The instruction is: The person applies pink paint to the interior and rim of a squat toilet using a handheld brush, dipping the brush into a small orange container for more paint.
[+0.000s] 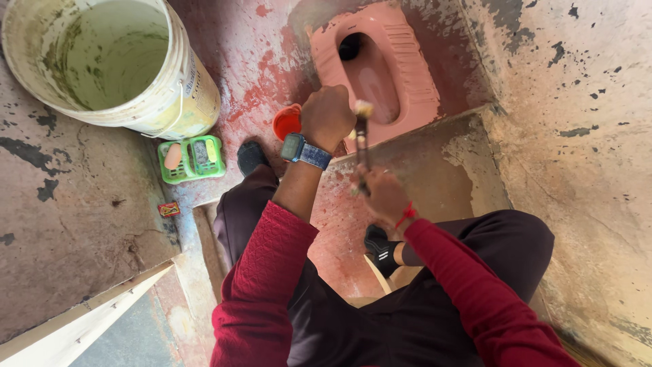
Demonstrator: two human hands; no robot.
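Observation:
My left hand (328,117) is closed in a fist, with a blue watch on its wrist; it hangs just above a small orange-red cup (286,123) on the floor. Whether it grips the cup I cannot tell. My right hand (384,196), with a red thread at the wrist, holds a thin dark-handled brush (362,139) upright, its pale bristles pointing up beside the left fist. Both arms wear red sleeves. Past the hands lies a pink squat toilet pan (401,64) set in the floor.
A large dirty white bucket (173,102) stands at the upper left, with a green soap tray (192,158) in front of it. My two dark shoes rest on the stained red floor. Peeling walls close in left and right. A pale door edge (81,319) sits lower left.

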